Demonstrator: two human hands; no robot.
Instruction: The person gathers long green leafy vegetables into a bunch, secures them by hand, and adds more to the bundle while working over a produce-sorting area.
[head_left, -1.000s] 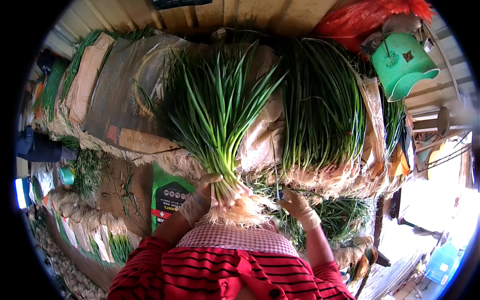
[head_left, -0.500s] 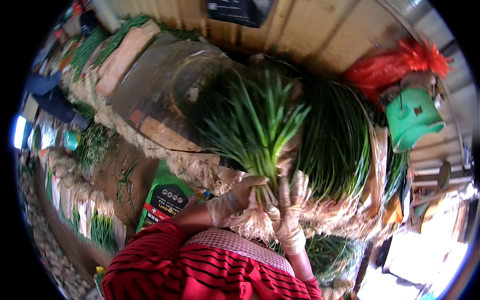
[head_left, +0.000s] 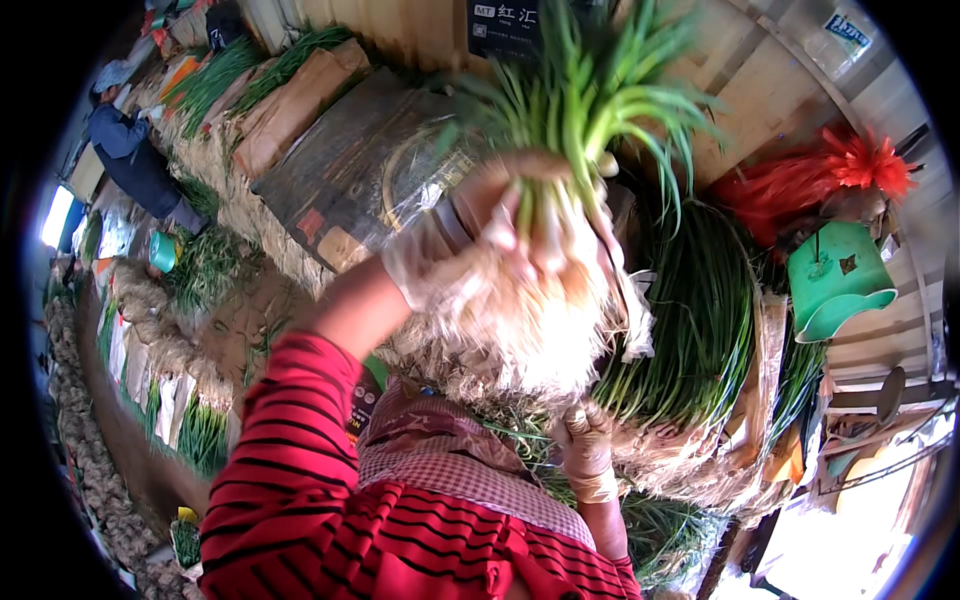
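My left hand [head_left: 482, 205], in a pale glove, grips a bunch of green onions [head_left: 568, 215] around its white stems. The bunch is raised in front of me, green tops up and pale shaggy roots [head_left: 520, 320] hanging down, somewhat blurred. Below the roots, close to my body, is my gloved right hand [head_left: 590, 450] with its fingers curled in. Whether anything lies inside those fingers is hidden. A limp, pale-ended strand [head_left: 636, 320] dangles from the right side of the bunch. Beyond it lies a big heap of green onions [head_left: 690, 310], roots toward me.
A dark worn board [head_left: 340, 150] lies on the bench to the left. At the right hang a green cut plastic container [head_left: 838, 275] and a red plastic bag [head_left: 785, 190]. Another person [head_left: 130, 150] stands far left near more onion bundles [head_left: 205, 435]. A metal wall [head_left: 740, 90] closes the back.
My left hand has lifted the green onions up and away from my lap. My right hand has come off the bunch, dropped lower and curled its fingers.
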